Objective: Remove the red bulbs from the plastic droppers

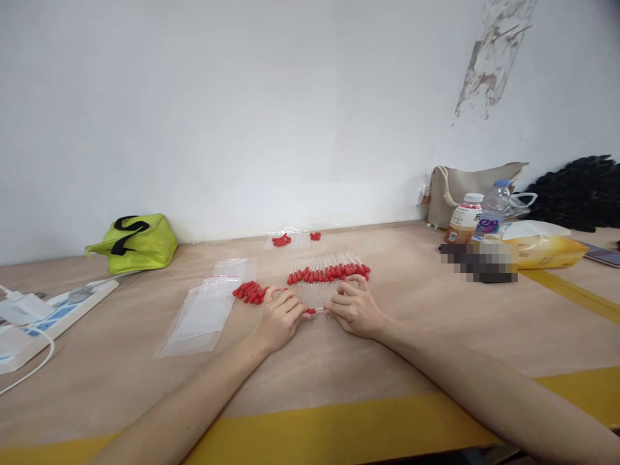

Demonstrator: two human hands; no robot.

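Observation:
A fan of clear droppers with red rubber bulbs [329,272] lies on the wooden table [310,361]. My left hand [279,318] and my right hand [355,305] rest at its near edge, fingers curled, pinching one red-tipped dropper [316,310] between them. A small heap of loose red bulbs [249,292] sits just left of my left hand. Clear zip bags [206,309] lie further left, overlapping in a row.
More red bulbs on a clear bag [287,240] lie near the wall. A lime-green pouch [133,242] and a white power strip [46,313] are at the left. Two bottles [477,218], a beige bag [462,187] and a yellow packet [545,250] stand at the right.

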